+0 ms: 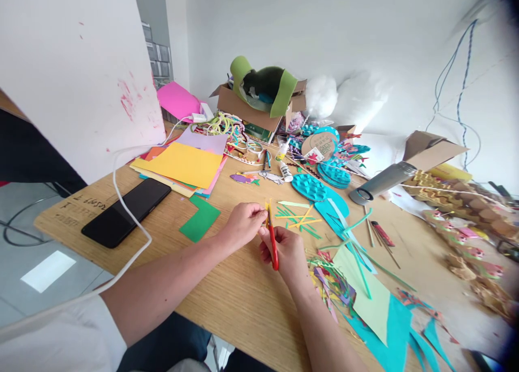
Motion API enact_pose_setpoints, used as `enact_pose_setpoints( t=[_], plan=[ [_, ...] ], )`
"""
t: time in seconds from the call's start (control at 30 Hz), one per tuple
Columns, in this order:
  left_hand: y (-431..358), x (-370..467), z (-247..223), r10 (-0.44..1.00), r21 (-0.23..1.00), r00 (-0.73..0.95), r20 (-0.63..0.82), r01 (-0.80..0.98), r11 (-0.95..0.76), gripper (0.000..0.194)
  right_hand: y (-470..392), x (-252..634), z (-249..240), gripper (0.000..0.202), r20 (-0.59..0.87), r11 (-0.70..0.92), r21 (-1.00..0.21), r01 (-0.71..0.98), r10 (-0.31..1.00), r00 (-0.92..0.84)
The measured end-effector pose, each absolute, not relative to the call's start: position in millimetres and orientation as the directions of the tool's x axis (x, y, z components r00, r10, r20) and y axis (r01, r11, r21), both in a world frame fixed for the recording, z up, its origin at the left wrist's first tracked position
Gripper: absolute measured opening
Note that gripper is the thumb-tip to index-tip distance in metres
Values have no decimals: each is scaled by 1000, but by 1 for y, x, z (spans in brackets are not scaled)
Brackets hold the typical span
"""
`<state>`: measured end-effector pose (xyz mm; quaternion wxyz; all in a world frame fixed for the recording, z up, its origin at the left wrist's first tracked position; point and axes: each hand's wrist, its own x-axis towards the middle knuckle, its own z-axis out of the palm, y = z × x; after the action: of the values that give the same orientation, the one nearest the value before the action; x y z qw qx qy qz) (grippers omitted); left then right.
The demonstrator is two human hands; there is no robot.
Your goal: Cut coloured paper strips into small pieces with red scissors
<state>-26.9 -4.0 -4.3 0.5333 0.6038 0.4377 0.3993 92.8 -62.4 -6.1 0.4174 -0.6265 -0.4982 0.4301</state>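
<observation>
My right hand (pixel 286 253) is closed round the red-handled scissors (pixel 274 248), whose blades point away from me. Just left of it, my left hand (pixel 247 223) pinches a small yellow paper piece (pixel 267 203) at the blades. The two hands almost touch over the wooden table. Thin yellow and green paper strips (pixel 302 219) lie scattered beyond and to the right of the scissors. A cut green paper (pixel 200 220) rests left of my left hand.
A black phone (pixel 126 212) lies at the left under a white cable (pixel 117 185). Coloured sheets (pixel 186 164) are stacked behind it. Paper scraps (pixel 330 285), blue sheets, and a grey bottle (pixel 381 183) stand or lie at the right. A cardboard box (pixel 247 108) is at the back.
</observation>
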Motion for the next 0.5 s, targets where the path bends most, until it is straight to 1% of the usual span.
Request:
enact_pose_setpoints(
  t=[0.17,0.5],
  plan=[
    [-5,-28,-3,951,984,308,41,153,-92,29,-63,92,-3,52,-163,-184,-961,209,980,111],
    [-6,-28,0,946,981,321,37,169,-96,27,-62,92,-6,51,-159,-178,-968,177,980,118]
  ],
)
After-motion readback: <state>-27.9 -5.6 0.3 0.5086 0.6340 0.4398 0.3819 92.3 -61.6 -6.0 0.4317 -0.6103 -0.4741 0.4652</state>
